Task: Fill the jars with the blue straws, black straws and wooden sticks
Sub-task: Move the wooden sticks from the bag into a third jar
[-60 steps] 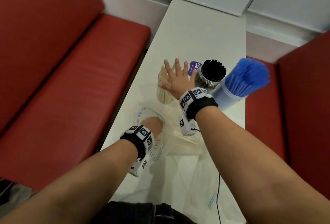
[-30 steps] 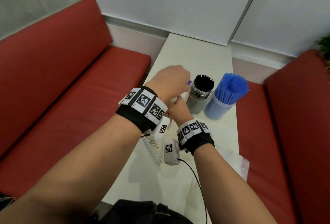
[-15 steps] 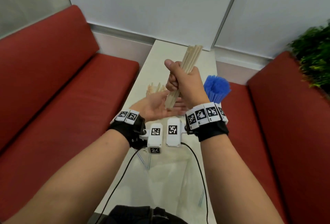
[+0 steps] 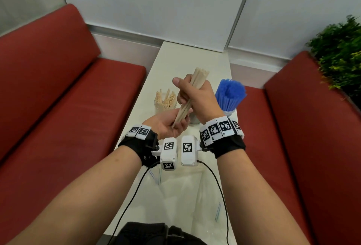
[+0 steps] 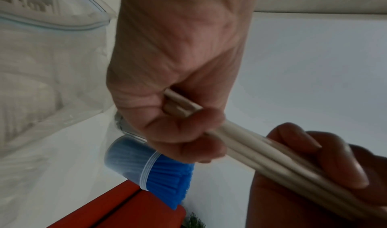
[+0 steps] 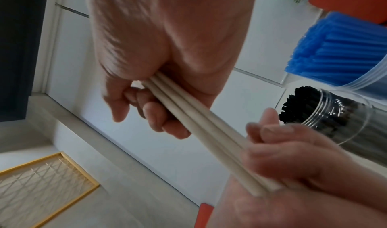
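My right hand [image 4: 192, 93] grips a bundle of wooden sticks [image 4: 199, 77] upright and tilted above the table. The left hand [image 4: 172, 125] lies palm up beneath it. The sticks' lower ends [image 5: 182, 105] butt into that palm, and the left fingers [image 6: 282, 148] curl round them. A clear jar of wooden sticks [image 4: 166, 102] stands just behind my hands. To the right stands the jar of blue straws [image 4: 230, 94]. The jar of black straws [image 6: 335, 120] is mostly hidden behind my right hand in the head view.
Clear zip bags [image 4: 185, 196] lie on the narrow white table [image 4: 191, 59] near me. Red benches [image 4: 68, 117] run along both sides, and a plant [image 4: 340, 53] stands at the far right. Wrist camera cables [image 4: 129, 203] hang in front of me.
The sticks came up out of the bag into my right hand. In the last half second the left fingers have curled up round the lower ends.
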Demonstrator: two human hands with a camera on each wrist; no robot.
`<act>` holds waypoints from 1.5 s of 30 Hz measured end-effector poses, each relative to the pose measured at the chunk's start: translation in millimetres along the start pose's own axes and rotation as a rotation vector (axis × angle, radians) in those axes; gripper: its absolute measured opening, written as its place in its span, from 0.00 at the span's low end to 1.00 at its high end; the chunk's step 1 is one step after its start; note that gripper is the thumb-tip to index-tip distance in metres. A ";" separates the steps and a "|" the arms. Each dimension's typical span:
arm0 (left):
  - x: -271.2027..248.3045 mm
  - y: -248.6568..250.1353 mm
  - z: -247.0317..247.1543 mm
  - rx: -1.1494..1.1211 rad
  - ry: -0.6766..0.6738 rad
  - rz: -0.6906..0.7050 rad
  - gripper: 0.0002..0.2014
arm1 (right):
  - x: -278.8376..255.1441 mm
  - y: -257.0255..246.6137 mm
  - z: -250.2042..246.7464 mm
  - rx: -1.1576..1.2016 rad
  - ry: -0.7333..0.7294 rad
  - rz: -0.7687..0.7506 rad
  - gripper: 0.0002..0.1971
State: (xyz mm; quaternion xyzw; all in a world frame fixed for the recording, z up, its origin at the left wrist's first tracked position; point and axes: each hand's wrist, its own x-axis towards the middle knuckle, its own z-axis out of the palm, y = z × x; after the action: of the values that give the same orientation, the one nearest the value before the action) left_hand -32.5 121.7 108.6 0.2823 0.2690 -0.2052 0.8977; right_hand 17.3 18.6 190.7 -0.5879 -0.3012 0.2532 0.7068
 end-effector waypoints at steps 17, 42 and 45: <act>28.3 -12.6 -72.7 0.069 0.316 0.113 0.08 | 29.3 15.2 -33.6 -0.363 -0.295 0.510 0.07; 45.9 -35.8 -153.3 1.338 0.589 0.031 0.18 | 144.0 107.0 -8.1 -0.757 0.030 0.306 0.06; 50.0 -49.6 -150.6 1.571 0.521 0.071 0.25 | 150.2 124.2 -5.7 -0.837 0.022 0.314 0.06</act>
State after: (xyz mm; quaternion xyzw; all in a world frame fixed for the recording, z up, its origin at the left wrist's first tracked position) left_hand -75.0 166.3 -45.9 0.8740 0.2377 -0.2330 0.3539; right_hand 124.7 144.0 87.1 -0.8645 -0.2773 0.2075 0.3642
